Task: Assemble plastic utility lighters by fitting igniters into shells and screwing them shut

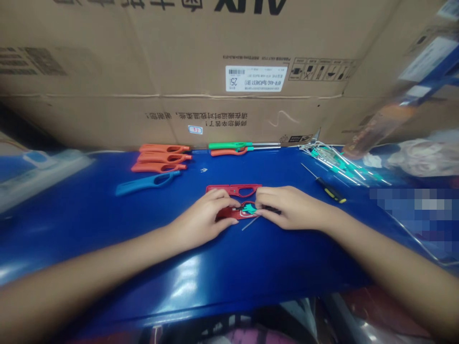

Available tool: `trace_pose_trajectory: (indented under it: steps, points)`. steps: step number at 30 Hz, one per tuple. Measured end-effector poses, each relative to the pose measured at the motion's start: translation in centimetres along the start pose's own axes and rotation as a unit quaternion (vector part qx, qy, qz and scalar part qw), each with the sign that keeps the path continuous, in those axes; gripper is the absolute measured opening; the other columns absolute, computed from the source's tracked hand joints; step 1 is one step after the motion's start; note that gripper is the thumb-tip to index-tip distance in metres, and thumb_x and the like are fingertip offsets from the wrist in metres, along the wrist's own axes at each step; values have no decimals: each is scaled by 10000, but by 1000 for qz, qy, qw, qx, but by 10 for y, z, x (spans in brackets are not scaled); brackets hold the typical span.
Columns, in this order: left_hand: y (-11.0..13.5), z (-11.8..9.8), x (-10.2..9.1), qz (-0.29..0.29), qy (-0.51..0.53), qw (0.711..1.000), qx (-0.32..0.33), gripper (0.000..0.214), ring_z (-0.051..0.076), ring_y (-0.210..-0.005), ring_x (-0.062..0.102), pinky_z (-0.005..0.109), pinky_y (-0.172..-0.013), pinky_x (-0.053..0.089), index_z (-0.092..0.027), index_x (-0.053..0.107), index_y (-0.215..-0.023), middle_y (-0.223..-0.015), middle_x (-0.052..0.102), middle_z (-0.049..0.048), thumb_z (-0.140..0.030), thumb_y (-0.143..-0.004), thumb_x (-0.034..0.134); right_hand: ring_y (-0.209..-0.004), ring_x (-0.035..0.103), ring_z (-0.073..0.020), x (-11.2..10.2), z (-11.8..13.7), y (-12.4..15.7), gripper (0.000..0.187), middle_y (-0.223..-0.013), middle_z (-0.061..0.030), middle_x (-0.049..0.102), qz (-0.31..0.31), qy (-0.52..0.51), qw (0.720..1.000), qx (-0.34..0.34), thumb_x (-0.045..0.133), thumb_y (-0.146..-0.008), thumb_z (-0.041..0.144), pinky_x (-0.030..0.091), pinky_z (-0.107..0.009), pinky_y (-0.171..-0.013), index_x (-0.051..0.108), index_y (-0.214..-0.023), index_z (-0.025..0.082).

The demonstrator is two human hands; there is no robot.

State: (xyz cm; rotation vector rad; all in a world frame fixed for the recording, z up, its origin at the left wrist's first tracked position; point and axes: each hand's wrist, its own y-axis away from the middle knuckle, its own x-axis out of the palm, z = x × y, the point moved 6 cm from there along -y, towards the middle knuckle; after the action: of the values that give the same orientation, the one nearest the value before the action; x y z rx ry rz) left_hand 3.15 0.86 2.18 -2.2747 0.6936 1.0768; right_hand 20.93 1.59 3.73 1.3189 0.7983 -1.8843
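Observation:
My left hand (210,212) is closed around the left end of an open red lighter shell half (229,214), thumb in front and fingers behind. My right hand (287,206) pinches at the shell's right end, by a green plastic part (249,209) that lies inside it. A white wire curls beside that part. Just behind my hands lies the other red shell half (233,190), with my right fingertips near its right end. A thin grey rod (250,223) sticks out slantwise below the shell. My fingers hide parts of the shell.
Orange lighter casings (161,157) and a blue casing (148,183) lie at the left. Behind are green and orange lighters (229,146). A screwdriver (330,190) and a pile of metal tubes with green parts (340,165) lie right. A cardboard box (161,71) walls the blue table's back.

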Motion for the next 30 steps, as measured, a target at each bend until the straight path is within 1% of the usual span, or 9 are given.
trace_pose_trajectory:
  steps: [5, 9, 15, 19, 21, 26, 30]
  points:
    - [-1, -2, 0, 13, 3, 1000, -11, 261, 233, -1019, 648, 407, -940, 552, -214, 678, -1162, -1071, 657, 63, -245, -904, 695, -771, 570, -152, 0, 1, 0, 155, -902, -25, 630, 5, -20, 1000, -17, 489, -1016, 261, 415, -262, -683, 566, -891, 212]
    - [-1, -3, 1, 15, 9, 1000, -17, 249, 232, -1014, 644, 404, -930, 548, -209, 685, -1140, -1058, 654, 60, -233, -893, 706, -739, 555, -143, 3, 1, -1, 152, -881, -18, 630, 4, -34, 999, -13, 501, -1008, 250, 407, -258, -664, 570, -879, 207]
    - [-2, -2, 2, 24, 21, 999, -35, 265, 226, -999, 635, 392, -924, 534, -179, 688, -1148, -1045, 648, 64, -229, -889, 714, -755, 553, -149, 6, 6, -1, 173, -882, -33, 629, -18, -11, 999, -42, 485, -1015, 244, 410, -262, -679, 597, -895, 188]
    - [-2, -2, 2, 30, 21, 999, -39, 254, 230, -998, 632, 393, -923, 529, -175, 692, -1135, -1044, 642, 68, -218, -886, 712, -726, 539, -141, 5, 7, -1, 190, -845, -25, 615, -43, -13, 997, -59, 479, -1016, 236, 400, -255, -663, 594, -875, 182]
    - [-2, -2, 2, 27, 21, 999, -37, 247, 229, -1000, 631, 393, -925, 529, -177, 691, -1129, -1044, 642, 68, -219, -887, 710, -718, 535, -137, 5, 8, -1, 201, -831, -21, 608, -45, -11, 997, -64, 480, -1017, 239, 397, -252, -657, 593, -861, 181]
    - [-1, -3, 3, 19, 19, 999, -26, 238, 228, -1004, 628, 394, -930, 528, -187, 688, -1124, -1037, 646, 64, -231, -891, 708, -741, 551, -148, 6, 12, -1, 222, -821, -30, 609, -41, 35, 996, -78, 472, -1012, 221, 399, -260, -668, 616, -849, 177]
    - [0, -3, 4, 16, 18, 999, -22, 223, 231, -1011, 629, 401, -925, 532, -197, 678, -1125, -1047, 649, 68, -244, -908, 685, -712, 535, -148, 7, 20, -1, 191, -819, -35, 614, -35, 98, 989, -105, 482, -968, 156, 363, -276, -625, 628, -847, 167]
